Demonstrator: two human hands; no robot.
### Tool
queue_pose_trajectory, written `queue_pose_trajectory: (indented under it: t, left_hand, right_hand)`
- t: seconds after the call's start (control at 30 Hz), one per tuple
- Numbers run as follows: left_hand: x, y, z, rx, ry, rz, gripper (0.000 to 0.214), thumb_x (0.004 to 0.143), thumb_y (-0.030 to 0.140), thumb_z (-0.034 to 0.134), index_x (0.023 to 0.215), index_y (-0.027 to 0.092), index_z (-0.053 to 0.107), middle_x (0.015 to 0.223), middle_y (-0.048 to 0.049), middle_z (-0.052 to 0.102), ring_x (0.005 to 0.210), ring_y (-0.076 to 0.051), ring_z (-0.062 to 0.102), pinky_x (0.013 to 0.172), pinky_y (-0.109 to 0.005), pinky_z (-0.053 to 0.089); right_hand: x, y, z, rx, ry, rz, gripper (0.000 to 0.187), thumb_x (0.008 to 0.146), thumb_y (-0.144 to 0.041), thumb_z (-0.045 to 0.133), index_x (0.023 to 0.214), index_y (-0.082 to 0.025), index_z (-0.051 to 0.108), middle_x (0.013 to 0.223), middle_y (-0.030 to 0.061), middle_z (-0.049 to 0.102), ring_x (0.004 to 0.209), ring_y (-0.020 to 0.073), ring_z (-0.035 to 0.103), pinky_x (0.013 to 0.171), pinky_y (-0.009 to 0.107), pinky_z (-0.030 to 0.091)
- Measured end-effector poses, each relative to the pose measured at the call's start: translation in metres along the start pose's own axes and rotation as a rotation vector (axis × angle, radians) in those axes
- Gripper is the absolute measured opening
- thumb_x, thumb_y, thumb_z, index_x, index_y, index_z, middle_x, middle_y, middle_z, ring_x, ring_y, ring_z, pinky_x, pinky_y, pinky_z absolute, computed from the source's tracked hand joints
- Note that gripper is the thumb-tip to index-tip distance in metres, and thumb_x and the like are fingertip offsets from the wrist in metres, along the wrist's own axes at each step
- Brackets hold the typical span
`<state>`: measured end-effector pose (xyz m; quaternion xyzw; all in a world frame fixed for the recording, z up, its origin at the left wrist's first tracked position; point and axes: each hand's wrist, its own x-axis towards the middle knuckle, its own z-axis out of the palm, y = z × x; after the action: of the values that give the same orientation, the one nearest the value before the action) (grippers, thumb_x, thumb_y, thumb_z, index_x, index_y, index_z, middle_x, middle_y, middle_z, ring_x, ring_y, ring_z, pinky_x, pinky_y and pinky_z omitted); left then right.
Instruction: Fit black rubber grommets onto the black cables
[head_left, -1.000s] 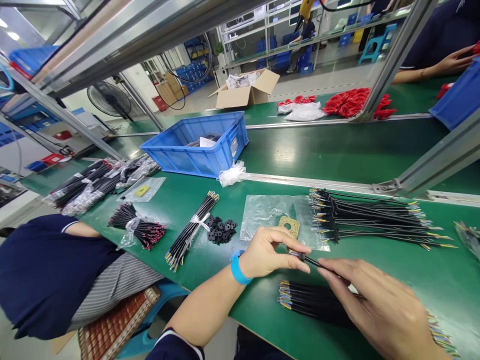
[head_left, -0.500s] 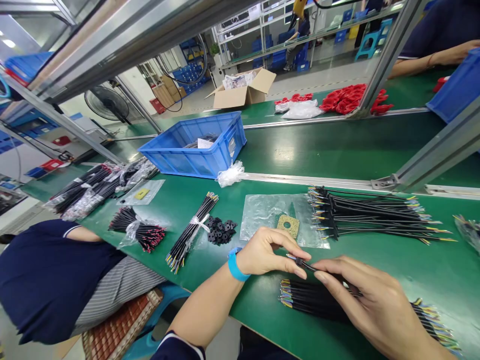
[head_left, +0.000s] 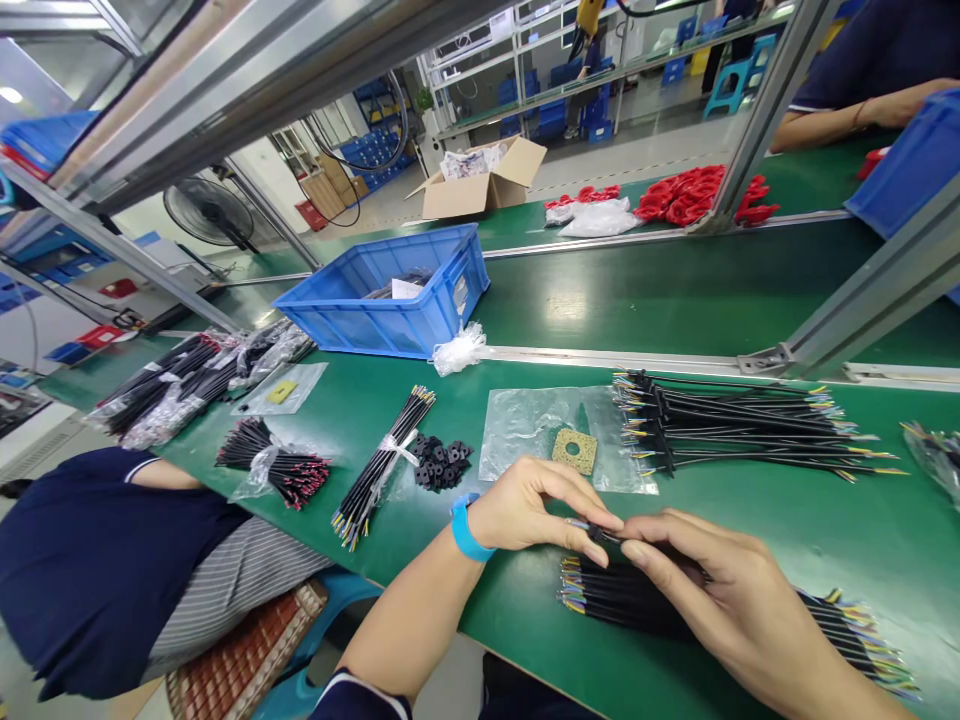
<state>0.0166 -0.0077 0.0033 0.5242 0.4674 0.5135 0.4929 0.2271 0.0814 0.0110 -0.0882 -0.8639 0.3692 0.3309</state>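
My left hand (head_left: pixel 525 505), with a blue wristband, pinches a small black grommet (head_left: pixel 594 531) between thumb and fingers. Coloured wire ends poke out of it on the left. Close against it, my right hand (head_left: pixel 731 590) grips the black cable (head_left: pixel 613 539) that runs through the grommet; most of the cable is hidden by the fingers. Beneath the right hand lies a row of black cables (head_left: pixel 626 600) with stripped coloured ends. Left of my hands is a pile of loose black grommets (head_left: pixel 441 462). Cables with black pieces on them (head_left: pixel 750 425) lie behind the right hand.
A yellow sponge (head_left: pixel 574 451) rests on a clear plastic bag (head_left: pixel 517 425). Tied cable bundles (head_left: pixel 382 465) lie further left. A blue crate (head_left: pixel 367 325) stands behind them. A metal post (head_left: pixel 862 280) rises at right. One person (head_left: pixel 112 570) sits at left, another works across the bench.
My right hand has slid left along the cable, so its fingertips now meet the left hand's at the grommet. The left hand has hardly moved.
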Motion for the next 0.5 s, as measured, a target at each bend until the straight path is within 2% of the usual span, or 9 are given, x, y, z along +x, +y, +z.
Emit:
queue_pose_trajectory:
  t: [0.1,0.2,0.33,0.5]
  left_hand:
    - [-0.001,-0.001,0.001,0.044,-0.002,-0.022,0.044,0.060,0.056,0.098,0.087,0.024,0.087,0.092,-0.0113,0.081,0.082,-0.021,0.075,0.086,-0.033,0.061]
    - [-0.001,-0.006,0.004,0.073,0.010,0.012,0.044,0.063,0.058,0.096,0.089,0.024,0.088,0.092,-0.0115,0.080,0.082,-0.020,0.073,0.085,-0.033,0.060]
    - [0.000,-0.014,0.007,0.097,0.034,0.109,0.035,0.072,0.054,0.093,0.091,0.025,0.088,0.093,-0.0108,0.076,0.085,-0.018,0.070,0.087,-0.033,0.058]
    - [0.001,-0.018,0.008,0.080,0.026,0.158,0.029,0.075,0.048,0.092,0.093,0.026,0.088,0.092,-0.0094,0.074,0.085,-0.017,0.068,0.087,-0.032,0.057]
  right_hand:
    - [0.000,-0.001,0.000,0.014,0.003,0.038,0.016,0.102,-0.023,0.059,0.091,-0.023,0.071,0.076,-0.0011,0.072,0.062,0.0094,0.068,0.058,0.015,0.054]
    - [-0.001,-0.001,0.002,0.037,0.001,0.070,0.016,0.102,-0.025,0.060,0.093,-0.023,0.073,0.075,-0.0014,0.072,0.061,0.0095,0.068,0.058,0.015,0.054]
    - [-0.001,-0.001,0.004,0.058,0.027,0.091,0.016,0.101,-0.027,0.061,0.093,-0.023,0.074,0.075,-0.0019,0.072,0.061,0.0093,0.068,0.057,0.014,0.053]
    - [0.000,0.000,0.006,0.037,0.036,0.060,0.016,0.102,-0.025,0.061,0.093,-0.022,0.074,0.075,-0.0022,0.073,0.061,0.0090,0.069,0.057,0.014,0.053]
